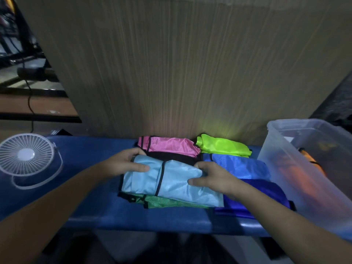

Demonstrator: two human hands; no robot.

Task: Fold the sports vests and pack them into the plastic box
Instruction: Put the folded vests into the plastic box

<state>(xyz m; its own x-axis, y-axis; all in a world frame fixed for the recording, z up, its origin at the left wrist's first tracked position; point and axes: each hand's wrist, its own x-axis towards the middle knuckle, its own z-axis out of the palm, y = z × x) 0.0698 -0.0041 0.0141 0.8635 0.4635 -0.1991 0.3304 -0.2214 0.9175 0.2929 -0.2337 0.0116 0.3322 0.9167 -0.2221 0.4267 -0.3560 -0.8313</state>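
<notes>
Light-blue vest (171, 180), folded atop green vest (167, 202) left of box (285, 159), is gripped at both ends by left hand (125, 161) & right hand (213, 178), fingers curled on cloth; slick fabric may unfold or drag the green one w/ it if lifted unevenly.

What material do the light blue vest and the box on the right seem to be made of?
Light blue vest: likely thin synthetic fabric, slightly glossy; it shines and creases softly under both hands.
Plastic box: translucent, smooth plastic; orange contents show blurred through its wall.
</notes>
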